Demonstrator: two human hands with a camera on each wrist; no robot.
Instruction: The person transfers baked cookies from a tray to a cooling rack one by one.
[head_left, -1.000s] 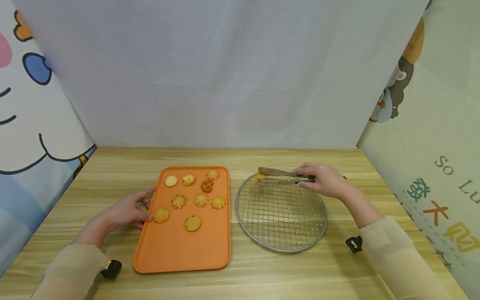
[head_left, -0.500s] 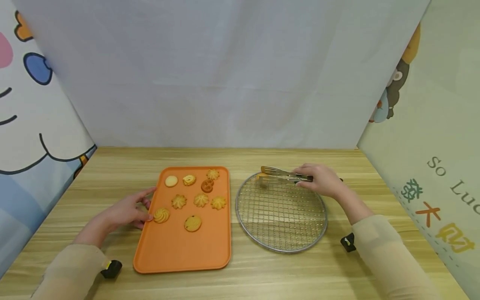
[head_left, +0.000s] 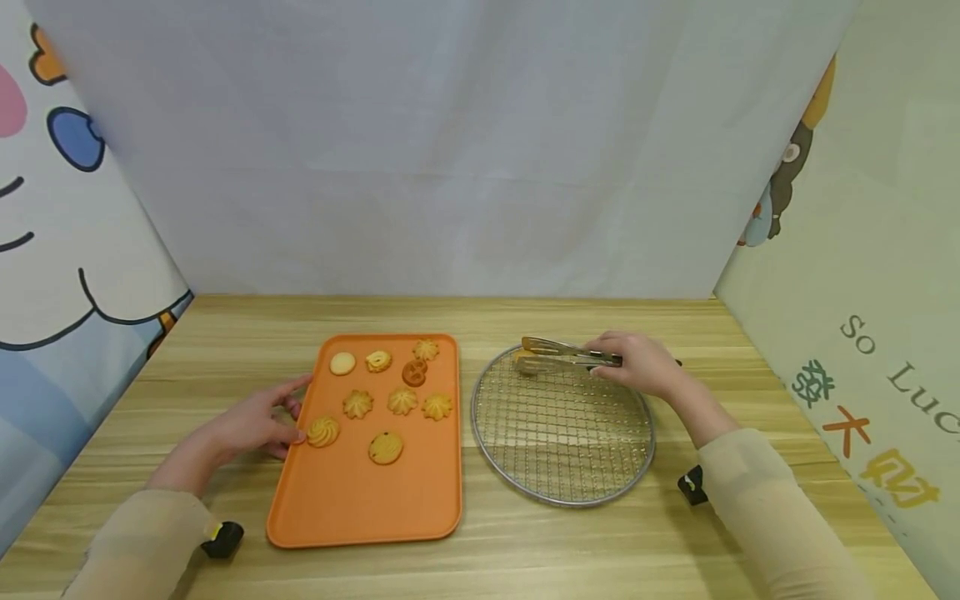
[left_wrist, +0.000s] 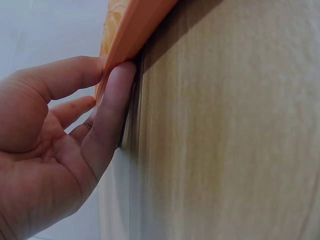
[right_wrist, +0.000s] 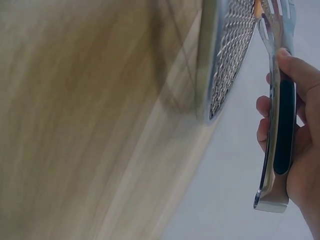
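Note:
An orange tray (head_left: 360,500) lies on the table, with several cookies on its upper part. My left hand (head_left: 251,422) pinches its left rim; in the left wrist view the thumb is on top and a finger (left_wrist: 114,95) underneath. To the right is a round wire cooling rack (head_left: 562,433). Metal tongs (head_left: 566,348) with dark grips are held in my right hand (head_left: 637,360), their tips over the rack's far left part. Between the tips an orange-brown cookie (head_left: 522,357) shows in part; whether it touches the wire is hard to tell.
On the tray, a spiral cookie (head_left: 323,432) sits close to my left thumb. A pretzel-shaped brown cookie (head_left: 414,372) touches or nearly touches a star-shaped one (head_left: 426,349). A white cloth (head_left: 450,167) hangs behind the table, with printed panels at both sides.
The right hand and tongs have shifted slightly left, and the tips with the cookie have come lower to the rack. The left hand and tray stay put.

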